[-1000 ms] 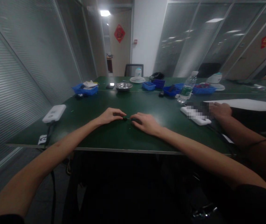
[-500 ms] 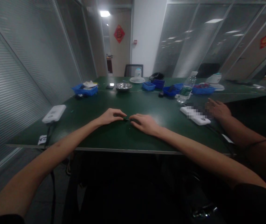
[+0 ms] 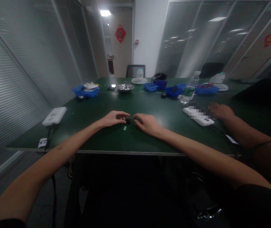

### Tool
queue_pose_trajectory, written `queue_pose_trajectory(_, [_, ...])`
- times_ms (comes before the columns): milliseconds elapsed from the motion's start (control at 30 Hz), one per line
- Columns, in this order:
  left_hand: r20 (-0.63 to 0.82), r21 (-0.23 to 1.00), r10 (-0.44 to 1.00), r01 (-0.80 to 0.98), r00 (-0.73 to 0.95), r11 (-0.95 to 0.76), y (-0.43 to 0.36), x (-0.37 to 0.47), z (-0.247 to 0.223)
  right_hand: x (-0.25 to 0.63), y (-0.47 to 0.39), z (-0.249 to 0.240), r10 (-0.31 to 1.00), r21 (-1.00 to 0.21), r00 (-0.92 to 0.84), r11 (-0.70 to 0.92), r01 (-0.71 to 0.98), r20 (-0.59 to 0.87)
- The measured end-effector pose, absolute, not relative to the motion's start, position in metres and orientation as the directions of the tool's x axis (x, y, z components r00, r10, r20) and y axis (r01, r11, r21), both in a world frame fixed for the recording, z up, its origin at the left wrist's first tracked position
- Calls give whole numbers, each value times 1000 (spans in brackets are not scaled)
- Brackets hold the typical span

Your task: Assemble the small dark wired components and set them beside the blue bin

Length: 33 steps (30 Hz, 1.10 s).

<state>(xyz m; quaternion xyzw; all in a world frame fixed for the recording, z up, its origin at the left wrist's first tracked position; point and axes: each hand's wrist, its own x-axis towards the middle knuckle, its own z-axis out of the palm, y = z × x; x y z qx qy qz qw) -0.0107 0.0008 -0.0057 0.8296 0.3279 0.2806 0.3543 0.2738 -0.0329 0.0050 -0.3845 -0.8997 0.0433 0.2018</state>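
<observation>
From where I stand, the head view shows two bare hands of the wearer and one hand of a neighbour (image 3: 221,111) over the green table (image 3: 97,136). I count two white power packs (image 3: 54,116), one clear bottle (image 3: 188,91), one metal bowl (image 3: 125,88), two round white trays (image 3: 139,81) and at least five blue baskets. The left hand (image 3: 127,118) is half curled, thumb and fingers a little apart, with a small black piece (image 3: 127,121) at the thumb tip; I can't tell how firmly it's held. The right hand (image 3: 135,118) is bent nearly closed round a slender tool (image 3: 132,118), its thin end reaching toward the left fingertips, all of it near the table's front edge. Compared with half a second ago, a pale green scrap (image 3: 125,128) now lies on the tabletop just in front of the black piece. As for containers, the left blue basket (image 3: 87,93) has crumpled white tissue (image 3: 91,85) in it, the right blue basket (image 3: 206,91) holds reddish things, and the middle blue basket (image 3: 174,94) has something dark inside. The bowl's small contents are too blurred to name.
</observation>
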Motion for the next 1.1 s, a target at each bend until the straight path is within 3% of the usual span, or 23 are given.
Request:
queue_pose_trajectory(200, [300,717,694,325,655,-617,-3,-15,4,276,-30,3,789,-219,-529,601,768,311])
queue_pose_trajectory(333, [178,778,680,321,712,-540,-16,-15,20,277,-29,2,798,-220,-516,589,777,312])
queue_pose_trajectory(467, [63,794,575,308,816,-524,-43,-5,27,277,-30,3,797,-222,-518,591,776,311])
queue_pose_trajectory(600, [147,702,567,318,810,-637,-58,-3,19,276,-31,4,801,-225,-517,587,778,302])
queue_pose_trajectory(800, [263,553,764,557,589,-620,-13,-69,9,277,-32,6,798,-235,-525,593,770,297])
queue_pose_trajectory(933, [274,468,912,786,306,-404,27,-146,5,277,-31,5,800,-233,-527,592,772,287])
queue_pose_trajectory(1100, [321,395,947,912,-22,-113,41,-218,-3,277,-30,4,795,-227,-534,599,768,289])
